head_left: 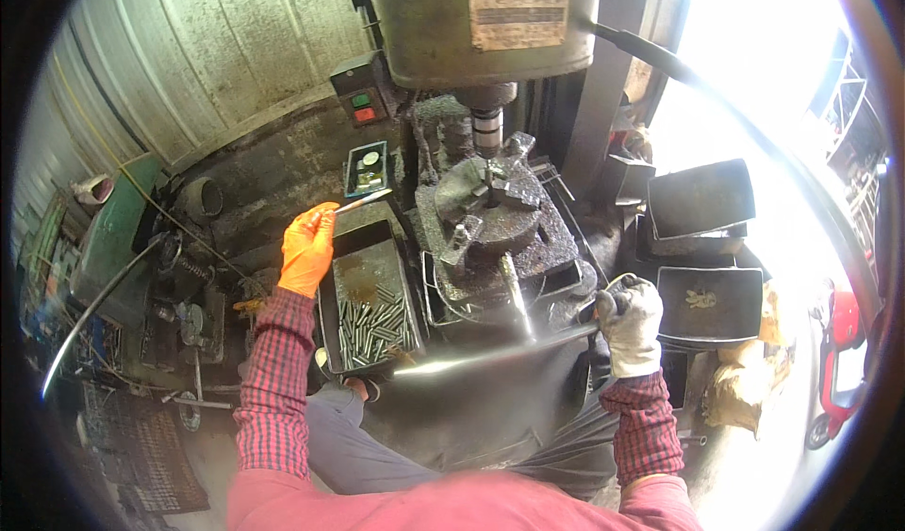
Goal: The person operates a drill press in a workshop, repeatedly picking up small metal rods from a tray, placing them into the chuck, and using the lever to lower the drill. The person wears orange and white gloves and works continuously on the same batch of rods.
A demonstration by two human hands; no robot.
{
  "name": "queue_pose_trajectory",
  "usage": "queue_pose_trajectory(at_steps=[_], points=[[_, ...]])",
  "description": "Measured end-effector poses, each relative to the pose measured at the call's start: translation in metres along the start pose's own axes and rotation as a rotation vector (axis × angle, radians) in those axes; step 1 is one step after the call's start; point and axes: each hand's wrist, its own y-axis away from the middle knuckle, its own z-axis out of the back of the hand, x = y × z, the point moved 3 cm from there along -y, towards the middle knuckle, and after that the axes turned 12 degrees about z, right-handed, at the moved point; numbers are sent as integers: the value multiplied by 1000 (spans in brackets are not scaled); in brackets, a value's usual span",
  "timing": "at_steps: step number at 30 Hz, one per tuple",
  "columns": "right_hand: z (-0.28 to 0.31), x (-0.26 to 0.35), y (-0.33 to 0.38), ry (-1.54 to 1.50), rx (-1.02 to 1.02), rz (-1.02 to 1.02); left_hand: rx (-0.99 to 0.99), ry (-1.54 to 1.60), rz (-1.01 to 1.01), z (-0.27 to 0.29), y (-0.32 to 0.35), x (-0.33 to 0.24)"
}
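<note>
Orange-gloved left hand (307, 250) pinches a metal rod (362, 202) between its fingers near the tray's (371, 265) far-left corner, likely leaving the tip free, the right hand's (630, 322) fingers curled around a bar (556, 340).

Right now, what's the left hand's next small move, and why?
Probably ease the slender metal rod rightward toward the round fixture: the left hand holds it off to the fixture's left, apart from it, and the drill chuck hangs over that fixture.
</note>
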Motion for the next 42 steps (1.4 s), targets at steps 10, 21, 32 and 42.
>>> queue_pose_trajectory(at_steps=[10, 21, 32, 42], points=[[8, 11, -10, 51, -4, -17, 227, 376, 30, -122, 17, -77], [2, 4, -1, 34, 64, -23, -185, 97, 160, -45, -50, 44], [-2, 1, 9, 15, 58, -88, -136, -450, 167, -52, -77, 73], [161, -22, -68, -1227, -288, -333, -218, -59, 371, 37, 39, 112]])
